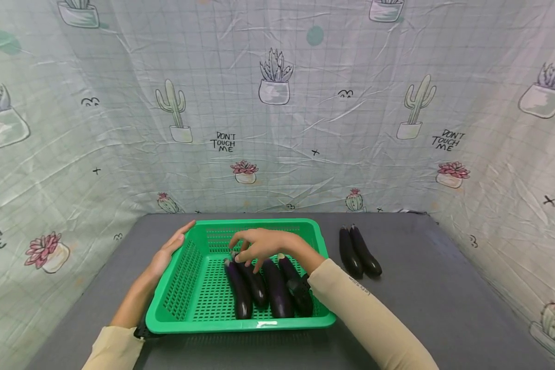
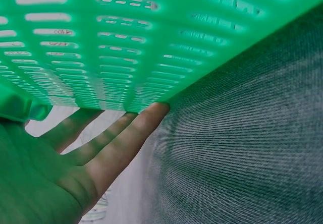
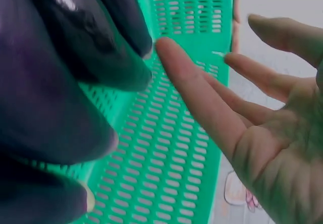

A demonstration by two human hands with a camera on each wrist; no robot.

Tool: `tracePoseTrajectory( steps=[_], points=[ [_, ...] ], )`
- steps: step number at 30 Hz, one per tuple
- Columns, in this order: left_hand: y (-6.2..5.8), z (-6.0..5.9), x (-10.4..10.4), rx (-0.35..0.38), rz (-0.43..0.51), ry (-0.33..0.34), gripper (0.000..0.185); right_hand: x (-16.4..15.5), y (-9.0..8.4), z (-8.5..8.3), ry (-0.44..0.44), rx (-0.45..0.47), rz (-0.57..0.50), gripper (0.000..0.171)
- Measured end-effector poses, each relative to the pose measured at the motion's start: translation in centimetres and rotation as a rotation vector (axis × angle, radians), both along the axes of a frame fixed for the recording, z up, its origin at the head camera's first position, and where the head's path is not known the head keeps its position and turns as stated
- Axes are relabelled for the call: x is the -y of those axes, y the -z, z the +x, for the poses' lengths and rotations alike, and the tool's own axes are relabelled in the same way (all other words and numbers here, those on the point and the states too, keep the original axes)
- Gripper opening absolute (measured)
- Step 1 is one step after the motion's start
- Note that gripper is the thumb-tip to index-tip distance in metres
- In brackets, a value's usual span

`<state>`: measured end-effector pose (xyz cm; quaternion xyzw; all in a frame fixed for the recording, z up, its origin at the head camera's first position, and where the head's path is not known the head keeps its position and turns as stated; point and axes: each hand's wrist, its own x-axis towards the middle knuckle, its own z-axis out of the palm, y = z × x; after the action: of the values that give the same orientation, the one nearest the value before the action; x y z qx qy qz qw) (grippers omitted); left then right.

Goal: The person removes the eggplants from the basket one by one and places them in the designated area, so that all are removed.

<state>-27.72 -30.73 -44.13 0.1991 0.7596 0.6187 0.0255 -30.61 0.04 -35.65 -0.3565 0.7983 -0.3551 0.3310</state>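
Note:
A green slotted plastic basket (image 1: 199, 288) sits on a grey table and holds several dark purple eggplants (image 1: 277, 288) lying side by side. My right hand (image 1: 259, 246) hovers over their stem ends with fingers spread, thumb touching one eggplant (image 3: 75, 37); it grips nothing. My left hand (image 1: 168, 252) lies flat against the outside of the basket's left wall (image 2: 126, 47), fingers (image 2: 121, 138) straight along the rim. Two more eggplants (image 1: 358, 252) lie on the table to the right of the basket.
The grey table (image 1: 444, 288) is enclosed on three sides by a cactus-print cloth backdrop (image 1: 277, 128). Bare table surface lies right of the two loose eggplants and left of the basket.

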Motion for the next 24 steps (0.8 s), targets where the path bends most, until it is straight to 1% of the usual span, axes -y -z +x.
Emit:
tracePoseTrajectory(
  steps=[8, 13, 16, 20, 24],
  points=[
    [0.0, 0.1, 0.0, -0.003, 0.017, 0.009, 0.060, 1.4, 0.6, 0.4, -0.040, 0.047, 0.091, 0.048],
    [-0.1, -0.1, -0.1, -0.020, 0.014, 0.012, 0.060, 2.0, 0.8, 0.6, -0.035, 0.069, 0.131, 0.048],
    [-0.1, -0.1, 0.0, -0.021, 0.000, -0.003, 0.060, 2.5, 0.7, 0.9, -0.039, 0.062, 0.174, 0.051],
    [0.1, 0.0, 0.1, 0.004, -0.007, -0.013, 0.060, 3.3, 0.6, 1.4, -0.088, 0.027, 0.241, 0.053],
    [0.2, 0.0, 0.1, 0.019, 0.004, -0.009, 0.060, 3.8, 0.7, 1.7, -0.102, 0.020, 0.271, 0.053]
  ],
)
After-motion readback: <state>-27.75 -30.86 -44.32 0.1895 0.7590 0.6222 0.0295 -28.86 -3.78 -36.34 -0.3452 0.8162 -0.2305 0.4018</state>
